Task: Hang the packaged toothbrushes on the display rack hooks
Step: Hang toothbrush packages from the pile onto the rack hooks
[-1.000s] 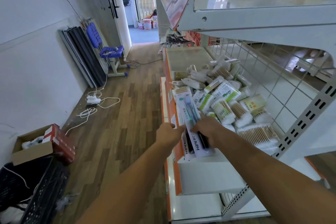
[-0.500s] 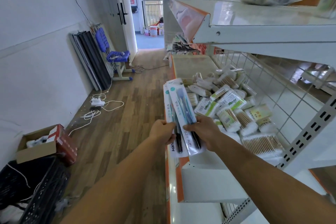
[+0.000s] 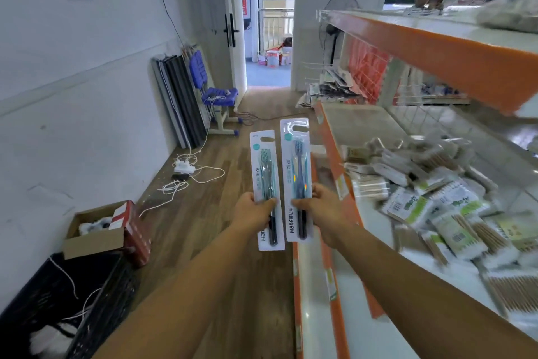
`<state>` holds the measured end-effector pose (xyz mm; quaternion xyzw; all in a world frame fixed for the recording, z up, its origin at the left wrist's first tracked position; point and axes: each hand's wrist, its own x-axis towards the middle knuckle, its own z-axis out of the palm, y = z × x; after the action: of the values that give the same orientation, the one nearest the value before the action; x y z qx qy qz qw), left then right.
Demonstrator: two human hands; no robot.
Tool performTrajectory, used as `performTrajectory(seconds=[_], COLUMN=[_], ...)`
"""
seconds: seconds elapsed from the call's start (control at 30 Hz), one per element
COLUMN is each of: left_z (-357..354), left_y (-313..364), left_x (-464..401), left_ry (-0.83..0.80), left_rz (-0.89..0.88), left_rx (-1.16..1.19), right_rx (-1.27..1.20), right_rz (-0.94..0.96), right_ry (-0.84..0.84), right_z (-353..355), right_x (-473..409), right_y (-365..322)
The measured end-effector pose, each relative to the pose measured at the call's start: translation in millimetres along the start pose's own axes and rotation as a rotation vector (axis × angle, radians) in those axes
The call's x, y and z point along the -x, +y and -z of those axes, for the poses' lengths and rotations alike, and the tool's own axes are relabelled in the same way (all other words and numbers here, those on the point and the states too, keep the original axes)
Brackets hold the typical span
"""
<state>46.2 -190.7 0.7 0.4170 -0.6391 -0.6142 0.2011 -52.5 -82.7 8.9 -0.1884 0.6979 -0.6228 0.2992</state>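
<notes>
Left hand [image 3: 252,212] grips one toothbrush pack [image 3: 265,184], right hand [image 3: 319,207] another [image 3: 297,178], upright over open floor [image 3: 209,213] left of shelf edge [image 3: 334,172]; cardboard box [image 3: 99,230] holds white items

The toothbrush pack on the right [image 3: 297,181] carries the brand "Hane" running sideways near its lower end, with Chinese characters "炫彩" higher up. The pack on the left [image 3: 266,184] shows the same "炫彩" and a partly hidden "Hane". Labels on the cotton swab packets [image 3: 436,213] are too blurred to read.
</notes>
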Motion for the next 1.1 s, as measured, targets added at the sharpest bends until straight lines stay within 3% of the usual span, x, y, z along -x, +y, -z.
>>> performTrajectory(seconds=[0.27,0.5,1.1], left_z=[86,121,93], left_y=[25,35,95], left_x=[-86,-149,-402], left_ry=[0.037,0.031,0.045], left_rz=[-0.136,-0.181,-0.180], left_rx=[-0.115,-0.155,-0.310], right_rx=[-0.062,-0.052,-0.072], right_rz=[0.018,-0.001,-0.022], right_ry=[0.053,0.080,0.075], right_z=[-90,-142,-165], right_x=[-66,-121,-384], right_y=[-31,-41,-76])
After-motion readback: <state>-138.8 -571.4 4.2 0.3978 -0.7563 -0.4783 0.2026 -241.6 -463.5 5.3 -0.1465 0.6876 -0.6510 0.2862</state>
